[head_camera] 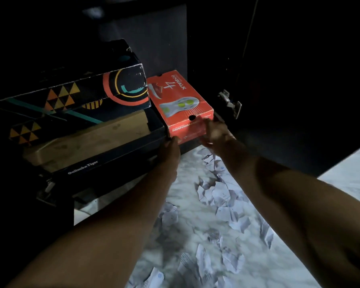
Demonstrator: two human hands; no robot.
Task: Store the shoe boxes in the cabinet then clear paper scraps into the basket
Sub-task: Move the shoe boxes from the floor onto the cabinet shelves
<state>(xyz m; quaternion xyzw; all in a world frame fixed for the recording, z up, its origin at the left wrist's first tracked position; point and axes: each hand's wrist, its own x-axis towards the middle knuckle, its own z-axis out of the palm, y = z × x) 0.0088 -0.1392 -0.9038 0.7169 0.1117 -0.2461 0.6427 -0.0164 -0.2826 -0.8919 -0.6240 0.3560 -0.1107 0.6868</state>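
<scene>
Paper scraps lie on the floor, not cleared yet. We have our left hand and blurred right hand against the red shoe box, already inside the cabinet beside stacked boxes; we cannot tell the grip

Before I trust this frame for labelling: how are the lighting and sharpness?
Head view: the cabinet interior is very dark, detail lost; the red shoe box and the scraps on the pale floor are better lit; the right hand is motion-blurred, the left hand sharper; wide-angle bending shows at the edges.
</scene>
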